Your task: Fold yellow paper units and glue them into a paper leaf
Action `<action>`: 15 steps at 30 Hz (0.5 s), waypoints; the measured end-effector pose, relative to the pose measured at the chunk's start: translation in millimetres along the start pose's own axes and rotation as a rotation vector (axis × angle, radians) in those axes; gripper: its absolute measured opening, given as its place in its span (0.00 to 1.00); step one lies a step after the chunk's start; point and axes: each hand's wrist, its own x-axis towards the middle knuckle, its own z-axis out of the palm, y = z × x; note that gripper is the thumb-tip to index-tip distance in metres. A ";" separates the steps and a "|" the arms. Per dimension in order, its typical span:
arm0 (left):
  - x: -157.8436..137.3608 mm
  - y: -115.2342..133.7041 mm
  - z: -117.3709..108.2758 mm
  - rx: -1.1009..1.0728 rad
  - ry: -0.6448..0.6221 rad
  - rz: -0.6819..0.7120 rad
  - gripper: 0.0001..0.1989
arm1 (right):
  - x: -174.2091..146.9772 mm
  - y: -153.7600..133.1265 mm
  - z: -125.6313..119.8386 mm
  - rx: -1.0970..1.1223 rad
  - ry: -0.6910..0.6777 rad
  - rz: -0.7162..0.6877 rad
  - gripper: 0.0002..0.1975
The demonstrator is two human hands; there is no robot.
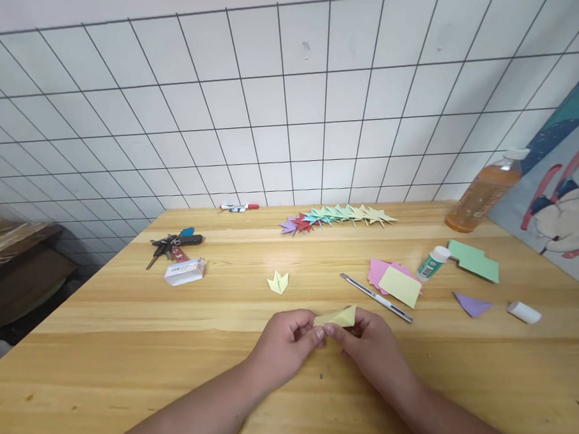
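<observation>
The left hand (288,346) and the right hand (376,345) both pinch the yellow paper (345,317) between them, near the cutter (376,297). If they press unevenly, I think it may crease crookedly, and too strong a pull could tear it.

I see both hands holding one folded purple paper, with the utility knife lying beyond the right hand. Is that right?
Not the colour: in the head view, the folded paper held by the left hand and right hand is pale yellow, not purple. The utility knife does lie beyond the right hand.
</observation>
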 end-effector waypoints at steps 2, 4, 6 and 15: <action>0.1 -0.5 -0.1 0.024 0.008 -0.004 0.16 | 0.0 0.3 0.1 -0.005 0.013 0.004 0.10; 0.1 -1.6 -0.4 0.051 0.023 0.002 0.16 | 0.6 0.6 -0.6 0.013 0.022 0.033 0.11; 0.2 -3.1 -1.1 0.087 0.040 0.014 0.16 | 1.3 1.2 -2.2 0.045 0.021 0.058 0.12; -0.9 -3.6 -6.1 0.267 0.107 0.052 0.17 | 1.6 1.5 -7.7 0.104 0.065 0.062 0.15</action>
